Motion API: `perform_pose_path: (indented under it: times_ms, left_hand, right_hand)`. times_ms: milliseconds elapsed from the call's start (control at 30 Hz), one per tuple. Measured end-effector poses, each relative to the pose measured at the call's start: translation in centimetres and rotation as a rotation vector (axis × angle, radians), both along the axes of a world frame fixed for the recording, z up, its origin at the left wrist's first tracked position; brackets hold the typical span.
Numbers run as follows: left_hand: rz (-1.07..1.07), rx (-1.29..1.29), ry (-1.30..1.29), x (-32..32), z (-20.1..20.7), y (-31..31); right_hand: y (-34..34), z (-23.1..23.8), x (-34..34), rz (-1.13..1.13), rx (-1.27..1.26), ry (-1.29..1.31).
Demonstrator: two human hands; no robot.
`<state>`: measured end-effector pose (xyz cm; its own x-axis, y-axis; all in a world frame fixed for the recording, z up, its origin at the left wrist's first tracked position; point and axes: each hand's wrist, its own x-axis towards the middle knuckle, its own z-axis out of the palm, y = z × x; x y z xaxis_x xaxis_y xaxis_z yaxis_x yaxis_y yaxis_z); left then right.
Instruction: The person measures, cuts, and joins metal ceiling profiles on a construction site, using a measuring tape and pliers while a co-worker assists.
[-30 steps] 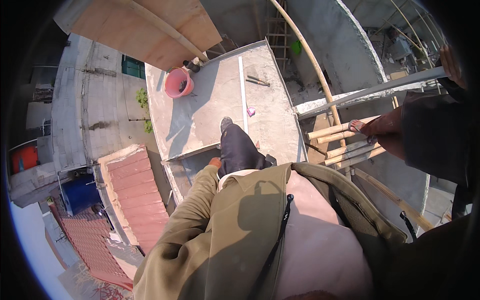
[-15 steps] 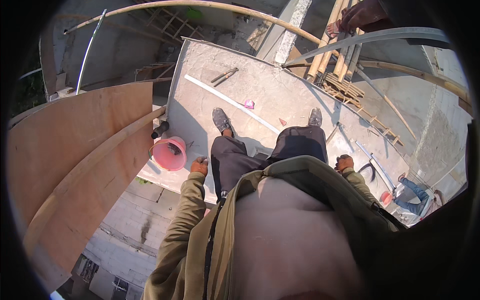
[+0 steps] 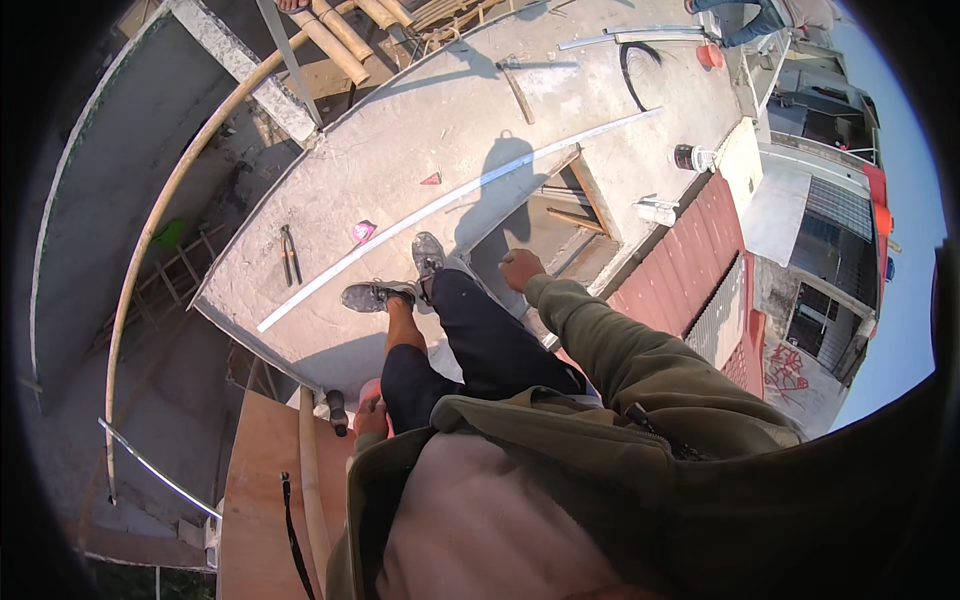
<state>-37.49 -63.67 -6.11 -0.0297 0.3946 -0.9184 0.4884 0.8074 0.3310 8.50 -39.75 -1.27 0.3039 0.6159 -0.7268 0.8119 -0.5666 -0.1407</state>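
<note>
My right hand (image 3: 520,268) hangs over a rectangular opening in the concrete slab, its fingers curled in with nothing visible in them. Low by my left thigh is my left hand (image 3: 371,412), partly hidden, next to a pink bucket (image 3: 369,388) and a dark bottle-shaped object (image 3: 338,413). A long pale strip (image 3: 400,232) lies across the slab just beyond my shoes. Past it are dark-handled pincers (image 3: 290,256), a small pink object (image 3: 363,232) and a red triangular piece (image 3: 431,179). A hammer (image 3: 518,95) rests farther off.
A wood-framed opening (image 3: 595,195) cuts the slab at my right. The slab's left edge drops off beside bamboo poles (image 3: 135,260) and plywood (image 3: 260,480). A black cable loop (image 3: 626,75), a white bucket (image 3: 693,157), a red roof (image 3: 680,270) and another person (image 3: 745,20) are farther right.
My view and body have swung to the right. My feet are closer together, my right arm reaches forward over the opening, and the plywood has shifted to the lower left.
</note>
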Motion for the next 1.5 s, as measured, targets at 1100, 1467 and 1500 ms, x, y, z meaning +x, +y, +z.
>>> perform_pose_path:
  times_ms: [1100, 1467, 1500]
  left_hand:
    - [-0.446, 0.103, -0.045, 21.4, 7.3, 43.6]
    - [-0.547, 0.043, 0.006, 40.0, 7.5, 61.9]
    - [-0.564, 0.029, 0.026, 41.1, 7.6, 63.3]
  right_hand:
    - [2.7, -0.6, 33.2, -0.237, 0.480, 0.242]
    - [11.5, -1.7, 48.9, 0.301, -0.013, -0.080]
    - [12.4, -1.1, 50.9, 0.338, -0.054, -0.072]
